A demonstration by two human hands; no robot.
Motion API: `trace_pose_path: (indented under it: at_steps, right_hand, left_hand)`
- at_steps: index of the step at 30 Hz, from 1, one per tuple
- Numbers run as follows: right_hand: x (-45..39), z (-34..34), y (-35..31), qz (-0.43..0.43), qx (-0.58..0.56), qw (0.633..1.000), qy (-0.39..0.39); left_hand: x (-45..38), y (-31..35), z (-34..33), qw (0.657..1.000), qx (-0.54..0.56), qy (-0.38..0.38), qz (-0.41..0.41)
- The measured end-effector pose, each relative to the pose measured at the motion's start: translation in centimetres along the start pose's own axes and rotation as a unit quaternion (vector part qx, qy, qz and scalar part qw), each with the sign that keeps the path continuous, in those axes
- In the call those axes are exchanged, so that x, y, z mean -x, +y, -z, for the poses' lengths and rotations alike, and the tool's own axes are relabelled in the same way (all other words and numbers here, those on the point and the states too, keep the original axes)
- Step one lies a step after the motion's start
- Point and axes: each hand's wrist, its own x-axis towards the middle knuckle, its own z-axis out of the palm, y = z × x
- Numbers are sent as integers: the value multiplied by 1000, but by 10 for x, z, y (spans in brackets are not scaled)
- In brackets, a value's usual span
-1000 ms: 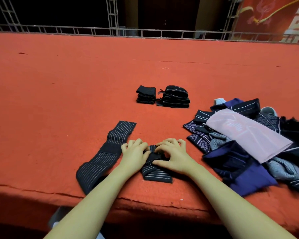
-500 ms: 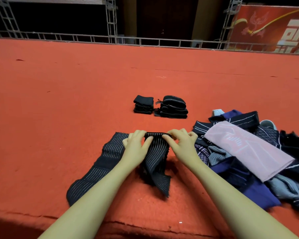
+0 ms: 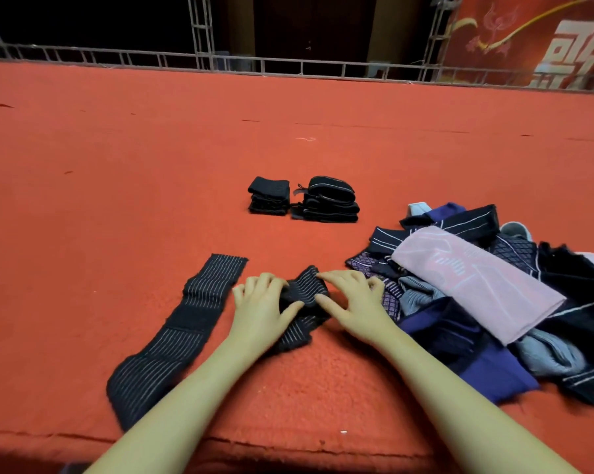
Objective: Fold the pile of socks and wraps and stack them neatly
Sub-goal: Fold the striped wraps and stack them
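Observation:
A black wrap with thin white stripes (image 3: 304, 295) lies bunched on the red carpeted surface (image 3: 152, 186) between my hands. My left hand (image 3: 259, 307) presses its left side and my right hand (image 3: 352, 302) its right side, fingers bent onto the fabric. A second, long striped wrap (image 3: 182, 331) lies flat to the left, running diagonally. Two small stacks of folded black pieces (image 3: 269, 200) (image 3: 330, 200) stand further back in the middle. A loose pile of socks and wraps (image 3: 494, 302) sits at the right, with a pink cloth (image 3: 473, 278) on top.
The surface's front edge (image 3: 288, 443) runs just below my forearms. A metal truss railing (image 3: 288, 66) lines the far edge, with a red banner (image 3: 528, 39) behind it at the right.
Half a second ago both hands held the wrap lifted by its top edge; now it is down on the surface, folded shorter, with both hands pressing on it.

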Motion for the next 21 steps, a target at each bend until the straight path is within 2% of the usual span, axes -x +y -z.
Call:
trace_pose_path:
  at_steps: [3,7,9,11,15,18,21]
  right_hand:
    - [1,-4,2,6,21,1000,-16]
    - [-3,-12,3,11,123,990,61]
    - [-6,-13,4,-13,125,989,72]
    - [-7,-13,4,-1,94,993,67]
    - [-8,-8,-7,101,44,993,43]
    - [-17,-8,-19,119,69,988,65]
    - [-28,-5,-19,132,85,982,105]
  left_hand:
    - [-1,-9,2,999,-1,37,-5]
    - [3,-17,6,998,-25,61,9]
    - [9,-21,6,998,-13,63,19]
    - [13,-26,6,997,22,74,24]
    - [9,-28,10,990,59,121,-30]
    - [-5,-24,17,987,54,137,-72]
    - [-19,-19,23,987,37,118,-104]
